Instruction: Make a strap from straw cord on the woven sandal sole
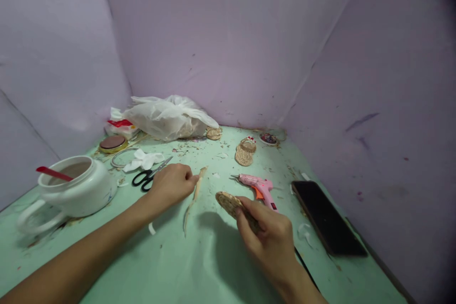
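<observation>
- Tan woven piece [225,202], above the bench [167,270] in the right hand [266,233], fingers pinching its faces; likely light, stiffish, rough; best held mid-body.
- Pale strip [195,195] at the curled left hand [174,182]; whether those fingers grip it, I cannot tell; probably flimsy, liable to split.

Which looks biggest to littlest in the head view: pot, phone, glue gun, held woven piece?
1. Pot
2. Phone
Unsure: glue gun and woven piece look close, and the piece is nearer the camera.
</observation>
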Demonstrator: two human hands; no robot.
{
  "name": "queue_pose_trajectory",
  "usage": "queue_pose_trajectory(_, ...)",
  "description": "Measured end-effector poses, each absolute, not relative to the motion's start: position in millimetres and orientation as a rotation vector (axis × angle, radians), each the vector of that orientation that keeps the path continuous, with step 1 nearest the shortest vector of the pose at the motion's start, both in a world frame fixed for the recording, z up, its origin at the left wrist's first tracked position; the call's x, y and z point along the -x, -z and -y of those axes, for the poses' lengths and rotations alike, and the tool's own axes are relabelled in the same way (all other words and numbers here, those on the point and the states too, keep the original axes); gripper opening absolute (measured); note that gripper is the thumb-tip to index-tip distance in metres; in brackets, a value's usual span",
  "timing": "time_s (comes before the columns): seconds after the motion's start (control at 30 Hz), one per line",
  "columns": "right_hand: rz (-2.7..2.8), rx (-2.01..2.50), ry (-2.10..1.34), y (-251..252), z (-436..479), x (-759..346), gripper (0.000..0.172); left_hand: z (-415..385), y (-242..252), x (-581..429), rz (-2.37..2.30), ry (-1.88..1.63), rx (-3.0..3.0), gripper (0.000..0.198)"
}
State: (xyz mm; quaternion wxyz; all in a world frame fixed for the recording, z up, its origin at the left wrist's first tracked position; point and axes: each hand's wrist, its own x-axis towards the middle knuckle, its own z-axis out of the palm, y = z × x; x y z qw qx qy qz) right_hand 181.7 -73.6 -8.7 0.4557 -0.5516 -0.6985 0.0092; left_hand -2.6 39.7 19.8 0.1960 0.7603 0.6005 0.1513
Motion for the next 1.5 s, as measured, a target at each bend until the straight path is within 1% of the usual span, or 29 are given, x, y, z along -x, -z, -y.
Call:
queue_pose_trajectory(0.03,1.716,1.373,-0.011,8.3,73.6,-181.7,0.018,-40.7,-16.2,2.7,-1.747,-0.345,-2.191,0.034)
queue_pose_trajectory(0.1,1.710,1.391,0.008,8.1,73.6,-181.4,0.018,-40.7,-6.1,1.0,-1.771,-0.307,-2.223,0.038)
queue_pose_trajectory(0.2,1.735,1.410,-0.009,8.8,73.7,-180.9,0.019,-40.8,10.6,-3.5,-1.729,-0.485,-2.221,0.036)
queue_pose_trajectory(0.27,1.748,1.420,-0.029,9.4,73.5,-180.5,0.019,-44.0,19.1,-5.8,-1.671,-0.617,-2.166,0.032)
queue_pose_trajectory(0.33,1.749,1.428,-0.035,9.7,73.2,-180.2,0.020,-49.1,24.2,-7.2,-1.589,-0.675,-2.100,0.025)
queue_pose_trajectory(0.43,1.754,1.423,-0.032,9.5,73.0,-179.9,0.020,-54.7,24.3,-8.5,-1.470,-0.696,-2.030,0.013)
queue_pose_trajectory(0.57,1.749,1.410,-0.085,8.3,74.6,-179.1,0.020,-48.2,7.1,-11.8,-1.380,-0.835,-1.861,0.016)
queue_pose_trajectory(0.67,1.681,1.406,-0.251,4.3,76.3,-177.4,0.017,-35.3,-14.2,-14.9,-1.129,-0.964,-1.483,0.013)
queue_pose_trajectory(0.73,1.633,1.428,-0.445,-0.3,76.9,-176.3,0.017,-26.0,-26.4,-16.8,-0.984,-0.925,-1.291,0.015)
queue_pose_trajectory(0.8,1.592,1.442,-0.659,-5.2,77.0,-175.7,0.021,-17.1,-34.5,-18.8,-0.955,-0.870,-1.255,0.016)
queue_pose_trajectory(0.87,1.547,1.437,-0.807,-8.6,76.6,-175.5,0.022,-8.5,-38.5,-21.1,-0.986,-0.872,-1.347,0.014)
queue_pose_trajectory(0.93,1.510,1.437,-0.865,-9.9,76.1,-175.5,0.020,-0.6,-39.6,-22.8,-1.027,-0.919,-1.508,0.011)
queue_pose_trajectory(1.03,1.489,1.444,-0.872,-9.0,75.4,-175.2,0.019,8.7,-38.0,-23.0,-1.049,-0.984,-1.728,0.011)
queue_pose_trajectory(1.17,1.500,1.435,-0.855,-5.9,75.5,-175.1,0.019,14.4,-32.6,-20.8,-0.960,-1.005,-1.925,0.012)
queue_pose_trajectory(1.33,1.509,1.419,-0.836,-4.3,75.4,-175.7,0.018,13.5,-27.7,-17.2,-0.686,-1.051,-2.051,0.015)
queue_pose_trajectory(1.5,1.565,1.441,-0.772,-4.7,72.9,-176.2,0.020,7.5,-28.7,-7.4,-0.362,-0.953,-2.245,0.024)
